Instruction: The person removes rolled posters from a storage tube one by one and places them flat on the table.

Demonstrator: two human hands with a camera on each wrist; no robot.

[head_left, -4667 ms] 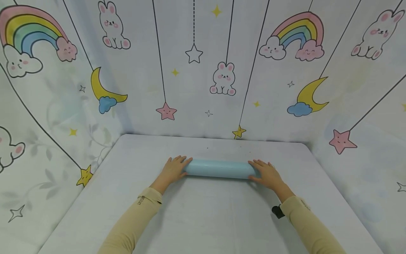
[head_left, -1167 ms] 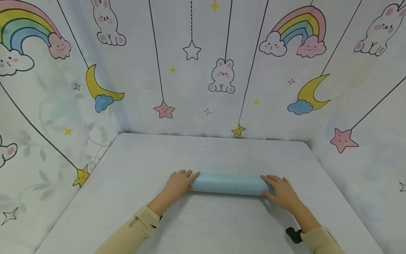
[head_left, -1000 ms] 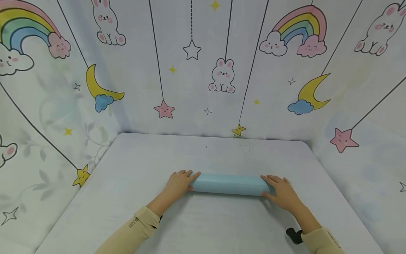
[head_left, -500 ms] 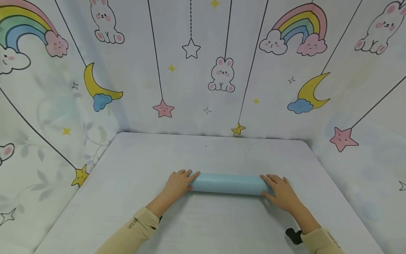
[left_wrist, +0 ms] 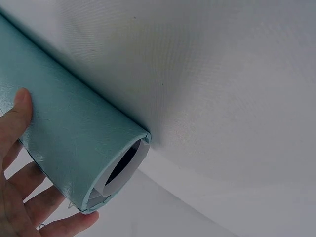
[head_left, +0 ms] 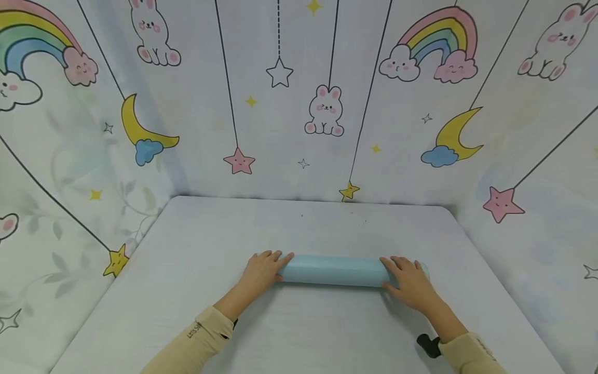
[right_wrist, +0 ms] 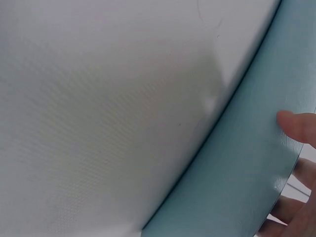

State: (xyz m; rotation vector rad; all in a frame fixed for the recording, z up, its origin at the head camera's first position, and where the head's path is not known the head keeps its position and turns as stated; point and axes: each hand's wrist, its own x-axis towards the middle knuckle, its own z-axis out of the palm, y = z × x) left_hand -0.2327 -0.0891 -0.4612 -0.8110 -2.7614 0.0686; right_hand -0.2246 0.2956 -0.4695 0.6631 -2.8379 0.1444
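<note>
A light blue rolled-up mat [head_left: 336,270] with a shiny, leathery surface lies crosswise on the white table [head_left: 299,327]. My left hand [head_left: 262,270] grips its left end, thumb on the near side and fingers over the far side. Close up in the left wrist view, the rolled mat [left_wrist: 79,113] shows a hollow end with a pale inner layer, beside the left hand's fingers [left_wrist: 42,205]. Near the other end, my right hand [head_left: 411,283] holds the roll the same way. The right wrist view shows its thumb [right_wrist: 296,126] on the blue surface and the other fingers around the edge.
A curtain [head_left: 299,104] printed with rabbits, stars, moons and rainbows stands behind the table and along both sides. A small black object [head_left: 428,345] shows at the right sleeve cuff [head_left: 467,353]. Tiny dark specks dot the far part of the table.
Since the earliest frame, both hands have brought the rolled mat nearer to my body. Over the last second it stays almost in place, with only a slight shift of the head view.
</note>
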